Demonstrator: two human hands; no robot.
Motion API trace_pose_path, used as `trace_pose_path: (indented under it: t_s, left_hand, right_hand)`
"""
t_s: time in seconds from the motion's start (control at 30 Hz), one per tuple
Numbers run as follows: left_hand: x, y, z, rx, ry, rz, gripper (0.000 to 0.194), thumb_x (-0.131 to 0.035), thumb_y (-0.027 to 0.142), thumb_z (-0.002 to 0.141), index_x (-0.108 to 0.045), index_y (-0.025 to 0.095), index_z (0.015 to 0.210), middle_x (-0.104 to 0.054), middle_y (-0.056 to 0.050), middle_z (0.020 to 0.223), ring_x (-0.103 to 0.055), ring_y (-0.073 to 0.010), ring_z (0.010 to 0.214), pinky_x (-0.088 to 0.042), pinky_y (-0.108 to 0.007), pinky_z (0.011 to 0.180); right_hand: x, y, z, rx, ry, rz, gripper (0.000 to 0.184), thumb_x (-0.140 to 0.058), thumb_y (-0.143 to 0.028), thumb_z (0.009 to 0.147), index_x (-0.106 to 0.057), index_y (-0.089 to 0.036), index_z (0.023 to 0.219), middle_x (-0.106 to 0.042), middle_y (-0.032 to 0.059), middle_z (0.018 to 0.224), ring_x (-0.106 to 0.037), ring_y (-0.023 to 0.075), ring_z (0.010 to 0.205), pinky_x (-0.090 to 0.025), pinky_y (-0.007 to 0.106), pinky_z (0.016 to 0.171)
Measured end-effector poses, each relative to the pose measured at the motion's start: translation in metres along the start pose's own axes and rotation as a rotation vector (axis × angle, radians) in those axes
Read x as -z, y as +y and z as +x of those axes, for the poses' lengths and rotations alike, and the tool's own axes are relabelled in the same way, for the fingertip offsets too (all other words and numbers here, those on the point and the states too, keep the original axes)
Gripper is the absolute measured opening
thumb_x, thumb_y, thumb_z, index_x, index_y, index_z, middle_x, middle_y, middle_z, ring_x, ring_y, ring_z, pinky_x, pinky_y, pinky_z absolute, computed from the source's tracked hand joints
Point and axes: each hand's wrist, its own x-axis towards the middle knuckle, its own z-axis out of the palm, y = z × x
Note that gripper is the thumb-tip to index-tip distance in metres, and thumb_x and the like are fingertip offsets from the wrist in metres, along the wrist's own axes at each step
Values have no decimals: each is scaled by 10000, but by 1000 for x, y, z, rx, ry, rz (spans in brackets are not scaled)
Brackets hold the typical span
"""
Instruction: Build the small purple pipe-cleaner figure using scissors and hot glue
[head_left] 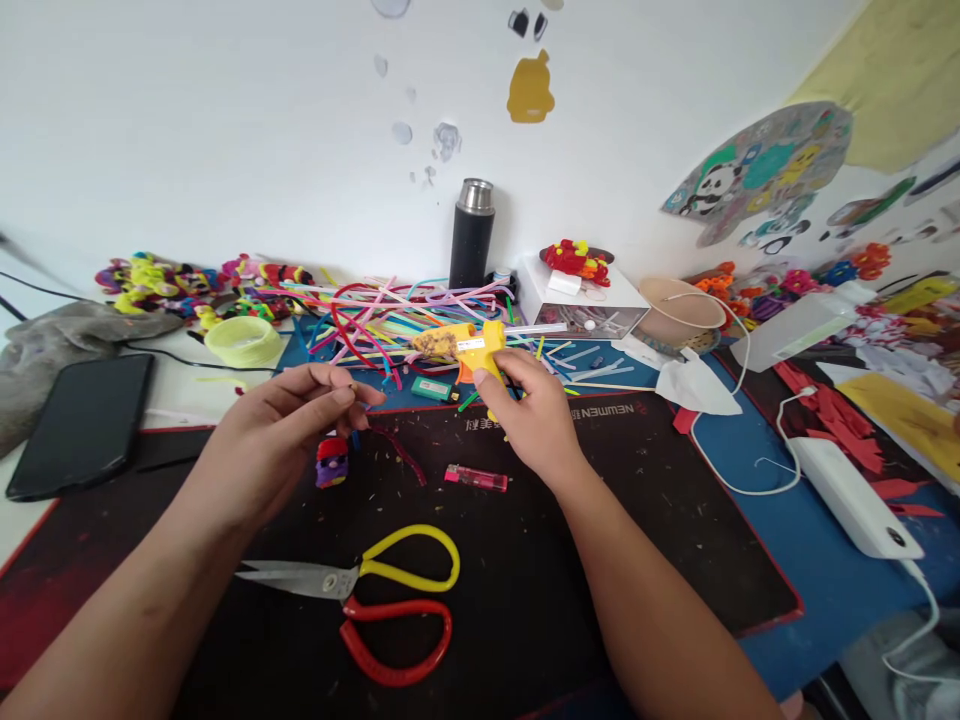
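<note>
In my right hand (pixel 529 405) is a yellow hot glue gun (pixel 487 345), its dark, stained nozzle pointing left. My left hand (pixel 289 425) pinches something tiny and dark between thumb and fingertip; it is too small to name. Just beyond those fingers stands a small purple and red fuzzy figure (pixel 331 465). A dark red pipe cleaner piece (pixel 405 455) lies to its right. Below the glue gun rests a pink lighter (pixel 477 478). Nearer me are scissors (pixel 334 582) with one yellow and one red handle, blades slightly apart and pointing left.
A black desk mat (pixel 525 600) covers the front. Behind it lie many pipe cleaners (pixel 360 305), a green box-like item (pixel 433 389) and a black thermos (pixel 471 240). A phone (pixel 82 425) sits left; a white power bank (pixel 855 500) with cables lies right.
</note>
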Motion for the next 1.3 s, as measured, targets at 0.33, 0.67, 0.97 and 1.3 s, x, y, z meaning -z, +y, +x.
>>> trace_pose_path:
  t_s: [0.33,0.67,0.97,1.3]
  left_hand:
    - [-2,-6,0,4,-16,31,396,-1029,464,727,-755,203,845,-827,-64,897,-634,-180,742,-491,-301,720]
    - [0,-8,0,45,-32,78,519,-1054,621,659,-768,227,841,-828,-44,888,-642,-194,756,-494,-309,741]
    - [-1,-7,0,38,-42,117,488,-1032,607,685,-774,228,849,-818,-67,868,-647,-216,777,-484,-315,716]
    - [1,-8,1,51,-48,145,515,-1025,644,677,-768,232,849,-799,-53,857,-644,-224,824,-496,-327,779]
  right_hand:
    - [-6,-1,0,-482,-50,721,401,-903,-594,870,-820,-213,963,-832,90,989,-773,262,978,-610,350,803]
    - [-4,6,5,-525,-51,689,490,-920,-679,828,-790,-212,897,-824,90,894,-801,269,908,-634,358,765]
    - [7,17,9,-193,43,146,448,-735,-588,1007,-718,-226,742,-662,6,735,-612,206,773,-479,320,732]
    - [6,16,10,-71,62,56,349,-719,-531,999,-778,-237,820,-780,60,972,-701,256,971,-513,365,875]
